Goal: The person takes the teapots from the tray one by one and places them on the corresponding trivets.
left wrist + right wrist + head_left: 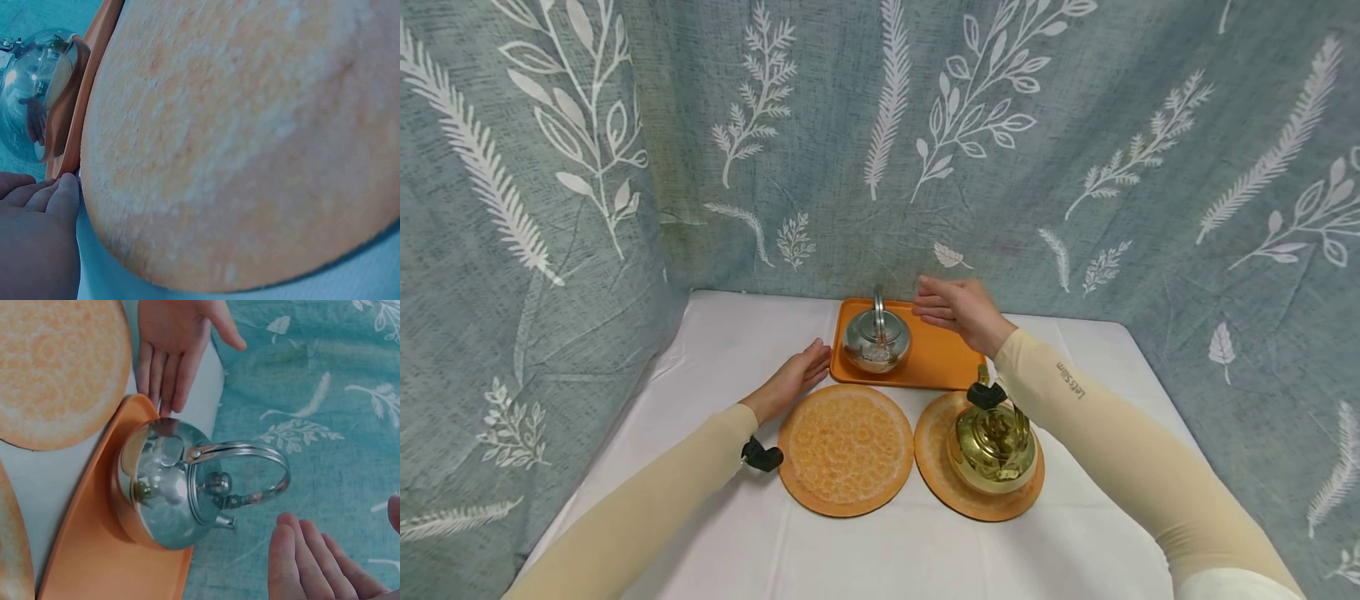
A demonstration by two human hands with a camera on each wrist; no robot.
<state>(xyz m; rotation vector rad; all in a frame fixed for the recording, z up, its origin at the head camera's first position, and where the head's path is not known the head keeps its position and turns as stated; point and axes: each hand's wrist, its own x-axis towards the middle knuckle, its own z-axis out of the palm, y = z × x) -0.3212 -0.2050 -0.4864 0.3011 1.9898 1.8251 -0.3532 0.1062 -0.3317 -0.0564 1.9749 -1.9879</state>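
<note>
A silver kettle [876,340] [175,487] [31,94] stands on the left part of an orange tray [936,358] [87,550]. My right hand [958,310] [312,562] hovers open just right of the kettle's handle, fingers straight, touching nothing. My left hand [793,379] [175,344] [37,231] lies flat on the table, fingertips at the tray's left corner, beside an empty round orange mat [846,448] [250,137] [59,369]. A brass kettle [992,446] sits on a second round mat [936,467] under my right forearm.
A white tablecloth [722,350] covers the table. Blue-grey leaf-patterned fabric [880,133] hangs close behind and at both sides. The tray's right half holds nothing.
</note>
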